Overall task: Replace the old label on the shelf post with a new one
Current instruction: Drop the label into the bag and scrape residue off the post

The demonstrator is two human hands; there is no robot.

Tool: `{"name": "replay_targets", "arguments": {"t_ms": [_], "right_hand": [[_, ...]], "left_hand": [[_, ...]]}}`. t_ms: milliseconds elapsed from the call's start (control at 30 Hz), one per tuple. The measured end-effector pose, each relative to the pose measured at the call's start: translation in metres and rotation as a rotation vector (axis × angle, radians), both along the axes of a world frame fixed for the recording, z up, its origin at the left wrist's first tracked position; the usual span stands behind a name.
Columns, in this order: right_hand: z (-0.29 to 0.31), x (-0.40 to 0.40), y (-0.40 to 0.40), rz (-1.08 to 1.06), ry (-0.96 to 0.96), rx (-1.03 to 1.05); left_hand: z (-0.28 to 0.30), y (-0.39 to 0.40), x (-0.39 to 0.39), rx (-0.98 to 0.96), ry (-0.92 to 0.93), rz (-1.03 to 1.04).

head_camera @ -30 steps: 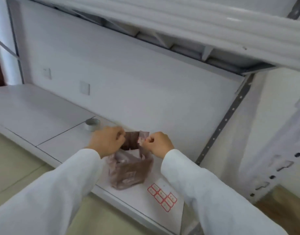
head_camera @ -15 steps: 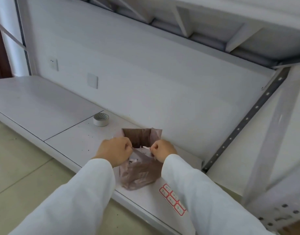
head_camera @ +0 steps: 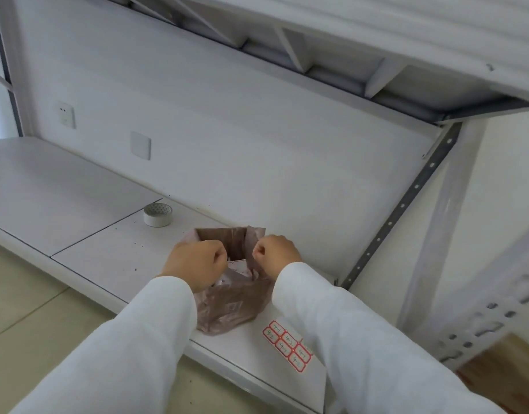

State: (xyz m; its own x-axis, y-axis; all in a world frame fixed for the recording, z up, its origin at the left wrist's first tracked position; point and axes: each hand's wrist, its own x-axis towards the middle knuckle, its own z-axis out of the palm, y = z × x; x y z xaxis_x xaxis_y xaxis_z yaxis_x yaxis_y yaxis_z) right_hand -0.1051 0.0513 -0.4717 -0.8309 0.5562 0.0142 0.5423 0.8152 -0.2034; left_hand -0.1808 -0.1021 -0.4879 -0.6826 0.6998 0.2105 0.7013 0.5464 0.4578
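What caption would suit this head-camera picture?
Both hands, left hand and right hand, hold open a brown bag on the shelf, beside a sheet of red-bordered labels.

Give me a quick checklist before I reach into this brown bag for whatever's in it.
1. Bag mouth held open: ok. The left hand and right hand each pinch a side of the brown bag rim.
2. Bag resting on the shelf: ok.
3. A hand free to reach in: not ok, both hold the bag.
4. Contents identified: cannot tell; only white paper scraps show inside.
5. New labels ready: ok. The red-bordered label sheet lies on the shelf beside the bag.
6. Tape roll out of the way: ok, it stands apart, behind and left of the bag.
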Motion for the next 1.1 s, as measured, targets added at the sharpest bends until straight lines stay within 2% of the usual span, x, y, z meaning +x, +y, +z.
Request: {"name": "replay_targets", "arguments": {"t_ms": [100, 167, 333, 433, 567, 633, 667, 733, 833, 867, 900, 967, 1100], "right_hand": [[0.031, 0.024, -0.003, 0.034, 0.036, 0.079], [0.059, 0.046, -0.005, 0.050, 0.072, 0.115], [0.140, 0.121, -0.015, 0.119, 0.224, 0.266], [0.183, 0.175, -0.021, 0.172, 0.376, 0.334], [0.220, 0.250, -0.023, 0.252, 0.592, 0.461], [0.237, 0.279, -0.019, 0.209, 0.772, 0.559], [0.246, 0.290, -0.014, 0.165, 0.880, 0.568], [0.265, 0.305, -0.005, 0.043, 1.063, 0.528], [0.286, 0.312, 0.009, -0.074, 1.150, 0.470], [0.289, 0.312, 0.011, -0.074, 1.152, 0.473], [0.290, 0.311, 0.012, -0.065, 1.150, 0.486], [0.288, 0.308, 0.015, -0.044, 1.138, 0.531], [0.281, 0.301, 0.022, -0.029, 1.150, 0.627]], "left_hand": [[0.011, 0.006, 0.011, 0.021, 0.025, -0.007], [0.025, 0.012, 0.020, 0.108, 0.020, -0.010], [0.084, 0.031, 0.073, 0.561, 0.035, -0.051], [0.132, 0.037, 0.127, 0.745, 0.013, -0.180], [0.213, 0.039, 0.185, 1.018, 0.229, -0.368], [0.254, 0.043, 0.210, 1.143, 0.272, -0.432], [0.272, 0.046, 0.221, 1.169, 0.232, -0.472], [0.301, 0.056, 0.239, 1.094, 0.064, -0.585], [0.322, 0.077, 0.248, 0.767, -0.099, -0.633], [0.322, 0.085, 0.248, 0.664, -0.058, -0.603], [0.319, 0.092, 0.246, 0.598, 0.057, -0.552], [0.311, 0.104, 0.243, 0.592, 0.300, -0.460], [0.306, 0.106, 0.241, 0.658, 0.339, -0.477]]}}
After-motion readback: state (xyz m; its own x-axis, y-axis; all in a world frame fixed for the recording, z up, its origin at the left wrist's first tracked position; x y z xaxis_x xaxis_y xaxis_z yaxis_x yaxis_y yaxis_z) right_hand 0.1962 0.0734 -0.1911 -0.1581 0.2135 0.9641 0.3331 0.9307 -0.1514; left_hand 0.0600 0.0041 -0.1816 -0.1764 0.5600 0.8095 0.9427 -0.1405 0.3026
